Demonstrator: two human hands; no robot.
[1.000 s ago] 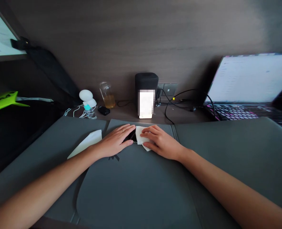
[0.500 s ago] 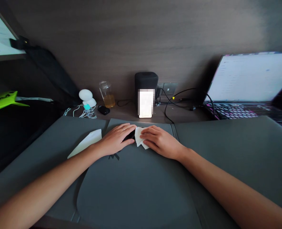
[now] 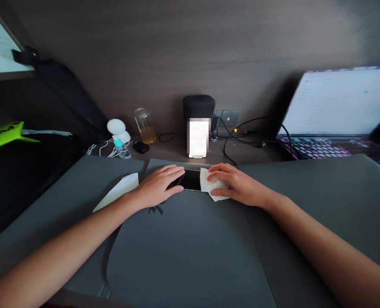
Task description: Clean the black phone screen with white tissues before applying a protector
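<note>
A black phone [image 3: 191, 180] lies flat on the grey desk mat [image 3: 190, 239], screen up. My left hand [image 3: 160, 187] rests on its left end, fingers stretched out flat, a ring on one finger. My right hand [image 3: 238, 185] presses a crumpled white tissue [image 3: 210, 187] against the phone's right end, fingers curled over the tissue. A second white tissue [image 3: 117, 191] lies on the mat just left of my left wrist.
Behind the mat stand a black speaker [image 3: 198, 112], a glass jar of amber liquid [image 3: 145, 127], a white mushroom-shaped lamp [image 3: 117, 130] and tangled cables [image 3: 241, 134]. An open laptop [image 3: 334, 115] sits at the right. A green object [image 3: 4, 134] lies at the left.
My right hand has slid the tissue to the right along the phone, uncovering its dark screen. My left hand has stayed on the phone's left end.
</note>
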